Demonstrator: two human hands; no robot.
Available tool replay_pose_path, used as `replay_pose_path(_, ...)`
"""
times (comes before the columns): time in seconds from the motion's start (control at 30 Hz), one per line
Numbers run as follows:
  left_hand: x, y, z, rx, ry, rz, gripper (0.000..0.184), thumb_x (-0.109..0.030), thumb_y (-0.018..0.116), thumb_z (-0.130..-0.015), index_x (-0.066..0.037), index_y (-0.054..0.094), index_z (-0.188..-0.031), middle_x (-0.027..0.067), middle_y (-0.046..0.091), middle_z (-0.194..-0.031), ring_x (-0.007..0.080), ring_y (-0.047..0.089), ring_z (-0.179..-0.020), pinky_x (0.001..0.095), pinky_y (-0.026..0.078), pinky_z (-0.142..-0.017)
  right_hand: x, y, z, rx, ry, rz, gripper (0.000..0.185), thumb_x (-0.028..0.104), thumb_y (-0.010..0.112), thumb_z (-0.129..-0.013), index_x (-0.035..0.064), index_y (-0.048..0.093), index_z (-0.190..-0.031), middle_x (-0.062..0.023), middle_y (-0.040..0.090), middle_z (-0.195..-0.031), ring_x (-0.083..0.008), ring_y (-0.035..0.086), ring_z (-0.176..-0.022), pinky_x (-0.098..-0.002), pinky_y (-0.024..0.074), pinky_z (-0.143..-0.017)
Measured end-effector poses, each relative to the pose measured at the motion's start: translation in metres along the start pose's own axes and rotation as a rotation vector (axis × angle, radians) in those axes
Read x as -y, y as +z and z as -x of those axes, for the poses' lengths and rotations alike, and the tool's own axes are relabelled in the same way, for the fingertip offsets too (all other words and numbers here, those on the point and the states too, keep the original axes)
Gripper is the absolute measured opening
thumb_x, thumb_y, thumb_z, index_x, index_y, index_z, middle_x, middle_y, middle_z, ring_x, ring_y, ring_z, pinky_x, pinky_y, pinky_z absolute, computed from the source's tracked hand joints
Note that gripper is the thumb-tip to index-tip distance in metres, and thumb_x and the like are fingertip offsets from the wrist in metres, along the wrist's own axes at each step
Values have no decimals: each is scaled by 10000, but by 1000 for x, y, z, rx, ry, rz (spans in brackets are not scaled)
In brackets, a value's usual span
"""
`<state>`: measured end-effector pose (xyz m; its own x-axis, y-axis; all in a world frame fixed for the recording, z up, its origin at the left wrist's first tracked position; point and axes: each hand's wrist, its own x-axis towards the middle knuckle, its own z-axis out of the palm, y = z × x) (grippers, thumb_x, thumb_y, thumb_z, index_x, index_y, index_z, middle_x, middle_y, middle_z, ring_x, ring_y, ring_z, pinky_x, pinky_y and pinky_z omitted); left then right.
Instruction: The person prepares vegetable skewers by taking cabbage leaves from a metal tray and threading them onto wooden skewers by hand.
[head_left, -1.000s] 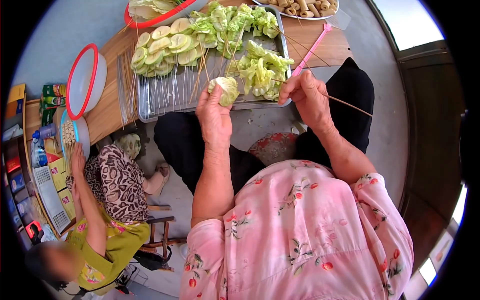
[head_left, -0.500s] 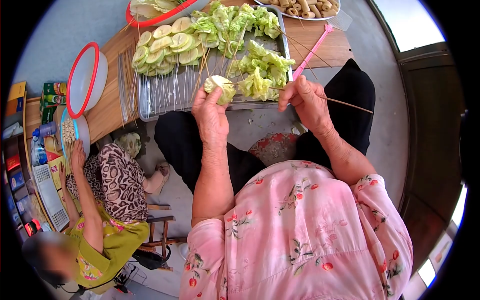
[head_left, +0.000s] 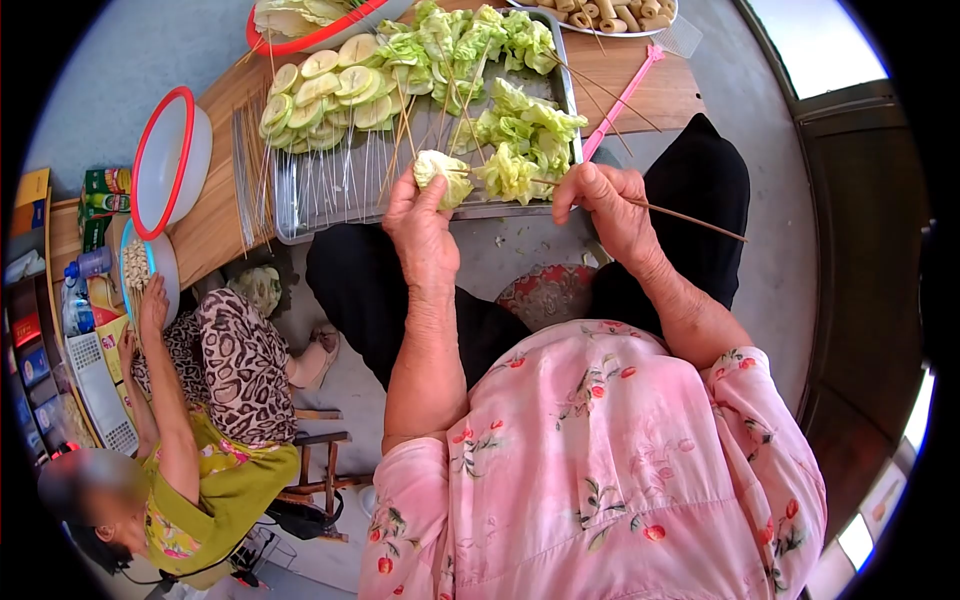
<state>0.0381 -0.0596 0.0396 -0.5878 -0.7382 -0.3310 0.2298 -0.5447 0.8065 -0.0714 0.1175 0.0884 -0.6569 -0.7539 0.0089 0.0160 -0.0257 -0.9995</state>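
My left hand (head_left: 424, 235) pinches a folded piece of pale green lettuce (head_left: 443, 180) just over the near edge of the metal tray (head_left: 330, 205). Fingers of my right hand (head_left: 612, 205) are closed round a thin wooden skewer (head_left: 690, 219), whose far end sticks out to the right. The skewer runs left toward the held lettuce; its tip there is hidden. Leafy lettuce on skewers (head_left: 520, 140) lies on the tray just beyond my hands. Round pale green slices on sticks (head_left: 325, 95) lie at the tray's left.
A pink strip-like tool (head_left: 625, 100) lies right of the tray. Beyond are a plate of brown rolls (head_left: 610, 15) and a red-rimmed basin (head_left: 300, 42). Another red-rimmed bowl (head_left: 170, 165) stands at left, near a seated person (head_left: 215, 460) whose hand is at a blue-rimmed bowl (head_left: 165, 262).
My right hand has tilted and lowered slightly, with the skewer still in it. My left hand has shifted a little with the lettuce. The other person's arms and head have moved.
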Motion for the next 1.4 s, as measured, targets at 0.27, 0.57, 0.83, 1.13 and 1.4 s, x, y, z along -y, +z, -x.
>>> replay_pose_path(0.27,9,-2,3,3,-42,44,314,17,567,-835,7,551,-1149,89,594,-1048,181,586,-920,328,502,-794,0,6,4,53,-62,150,493,366,389,-958,-1,576,-686,-54,581,-653,-150,553,-645,-268,443,-646)
replay_pose_path(0.57,-4,-1,3,13,-118,112,280,-43,558,-842,27,528,-1112,110,585,-1029,216,596,-904,378,512,-772,-9,3,2,32,-1,-44,482,377,423,-947,-21,592,-735,-70,583,-663,-143,562,-641,-260,464,-639)
replay_pose_path(0.83,1,-8,-5,-9,-167,159,257,-94,513,-848,10,497,-1083,145,557,-1090,296,562,-1005,481,493,-817,-30,-4,-6,-33,196,-493,516,402,360,-958,-4,560,-711,-98,571,-646,-202,570,-587,-325,490,-592)
replay_pose_path(1.13,2,-9,-5,21,-299,267,263,-103,499,-852,22,499,-1083,150,559,-1106,306,558,-1013,474,478,-845,-43,-6,-8,-37,246,-714,508,412,368,-952,-5,559,-734,-119,582,-646,-221,576,-567,-338,502,-578)
replay_pose_path(1.4,-2,-4,3,67,-290,309,249,-114,478,-866,-8,504,-1090,141,560,-1115,303,552,-1029,477,476,-844,-44,-4,-9,-81,267,-835,486,411,397,-941,1,559,-737,-119,580,-645,-224,564,-553,-362,500,-559)
